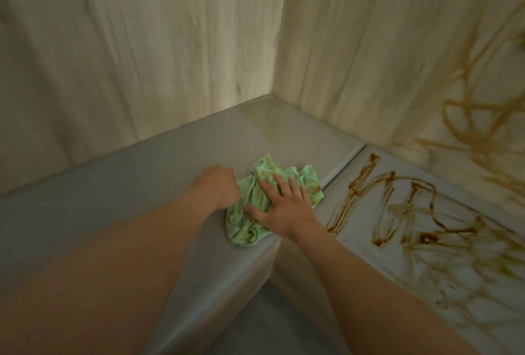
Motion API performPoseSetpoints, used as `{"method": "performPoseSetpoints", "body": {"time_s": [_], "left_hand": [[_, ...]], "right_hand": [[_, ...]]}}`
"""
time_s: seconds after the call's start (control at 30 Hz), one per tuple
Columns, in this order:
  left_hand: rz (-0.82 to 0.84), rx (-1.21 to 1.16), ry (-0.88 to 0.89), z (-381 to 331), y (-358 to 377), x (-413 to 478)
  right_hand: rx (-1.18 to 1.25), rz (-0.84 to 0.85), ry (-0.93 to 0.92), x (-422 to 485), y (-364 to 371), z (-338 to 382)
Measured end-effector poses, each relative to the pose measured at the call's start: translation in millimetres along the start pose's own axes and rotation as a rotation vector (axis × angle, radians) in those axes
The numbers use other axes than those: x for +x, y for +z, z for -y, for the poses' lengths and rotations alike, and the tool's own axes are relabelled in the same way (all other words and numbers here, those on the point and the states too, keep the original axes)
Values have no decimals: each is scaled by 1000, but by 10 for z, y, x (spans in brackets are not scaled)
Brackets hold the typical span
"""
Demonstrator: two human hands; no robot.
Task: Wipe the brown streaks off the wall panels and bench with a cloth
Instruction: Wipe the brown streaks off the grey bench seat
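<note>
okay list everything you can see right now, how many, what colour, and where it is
cloth: one, green with brown stains, crumpled on the bench corner section
bench: one, grey, running along both walls
bench streaks: many, brown, on the right section
left wall panel: one, pale wood grain, behind the bench
right wall panel: one, pale wood grain
wall streaks: many, brown, far right of the right panel
floor: grey, bottom centre
left hand: grips the cloth's left edge
right hand: flat on the cloth
</note>
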State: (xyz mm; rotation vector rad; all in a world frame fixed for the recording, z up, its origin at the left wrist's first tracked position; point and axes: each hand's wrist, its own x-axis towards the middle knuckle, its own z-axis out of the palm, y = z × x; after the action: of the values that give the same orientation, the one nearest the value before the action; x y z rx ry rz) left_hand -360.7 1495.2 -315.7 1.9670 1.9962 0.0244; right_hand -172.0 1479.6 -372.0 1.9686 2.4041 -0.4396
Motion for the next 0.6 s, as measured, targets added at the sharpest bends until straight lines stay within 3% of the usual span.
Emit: {"method": "performPoseSetpoints", "body": {"time_s": [0.27,0.5,0.6], "left_hand": [[71,-25,30,-59,-260,622],[-139,-8,-1,-25,-45,1514],[-126,29,-55,-8,61,1796]], "right_hand": [[-7,115,149,412,-331,-251],[89,48,473,1319,-629,-1079],[85,3,538,1646,-678,-1299]]}}
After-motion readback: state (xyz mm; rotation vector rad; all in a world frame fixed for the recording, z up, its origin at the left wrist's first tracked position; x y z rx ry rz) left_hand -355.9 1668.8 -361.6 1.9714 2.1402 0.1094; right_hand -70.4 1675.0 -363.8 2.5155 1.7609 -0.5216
